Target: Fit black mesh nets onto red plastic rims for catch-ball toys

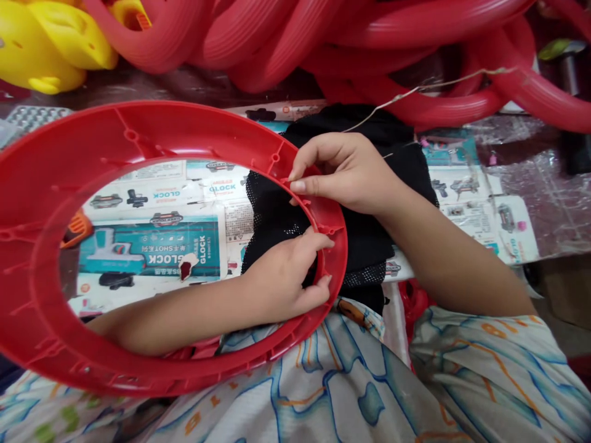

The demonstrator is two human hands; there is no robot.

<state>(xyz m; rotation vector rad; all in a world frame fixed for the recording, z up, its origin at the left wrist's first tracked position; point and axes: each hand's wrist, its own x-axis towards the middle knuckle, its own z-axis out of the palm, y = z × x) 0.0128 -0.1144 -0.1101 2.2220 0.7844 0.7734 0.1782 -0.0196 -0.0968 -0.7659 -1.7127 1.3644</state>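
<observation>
Head view. We have a large red ring [170, 132] tilted across the left and centre of the frame, its ribbed trough facing us. Our left forearm passes through its opening from the lower left. The left hand [290, 274] is at the ring's right end, thumb and forefinger spread apart along the trough; its other fingers are hidden, so we cannot tell whether they clasp the rim. The right hand [339, 172], just above it, pinches the inner edge of the ring between thumb and forefinger; we cannot tell whether a small piece lies between the tips.

Beneath the ring's right end, at centre frame, we note black cloth [364, 246] with a perforated edge. It lies on printed cardboard [207, 234], lettered GLOCK, which covers part of the bench [554, 209]. An orange piece [78, 231] shows through the opening at left.

Upper edge: red ribbed tubes [415, 24] piled from the centre to the right; a yellow plastic figure [50, 46] at upper left. A pale string [397, 97] runs from the tubes toward the cloth. Lower edge: our patterned garment [332, 381], partly behind the ring.
</observation>
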